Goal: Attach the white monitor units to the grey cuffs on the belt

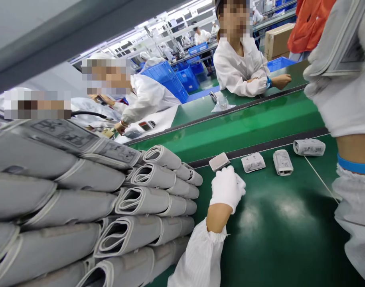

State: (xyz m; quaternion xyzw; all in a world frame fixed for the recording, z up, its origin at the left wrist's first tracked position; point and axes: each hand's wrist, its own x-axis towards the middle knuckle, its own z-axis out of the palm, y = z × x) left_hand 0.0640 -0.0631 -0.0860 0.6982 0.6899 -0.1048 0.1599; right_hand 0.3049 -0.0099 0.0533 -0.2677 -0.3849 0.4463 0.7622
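Observation:
My left hand (225, 186), in a white glove, is closed above the green table, its fingers curled round a small rolled cuff (240, 184) mostly hidden by the glove. Just beyond its fingertips lies another small rolled grey cuff (219, 162). At the upper right, my gloved right hand (334, 103) is raised close to the camera. It grips a grey fabric cuff (328, 44) with a dark printed panel; part of that hand runs out of frame. A row of small folded cuffs with printed drawings, including one cuff (253, 162) and another cuff (283, 162), continues to the right.
A tall stack of larger rolled grey cuffs (152, 199) fills the left side beside my left arm. Past the table edge runs a green conveyor belt (236, 123). Across it a person (239, 65) leans on the far bench, and others work at the left. A grey beam crosses overhead.

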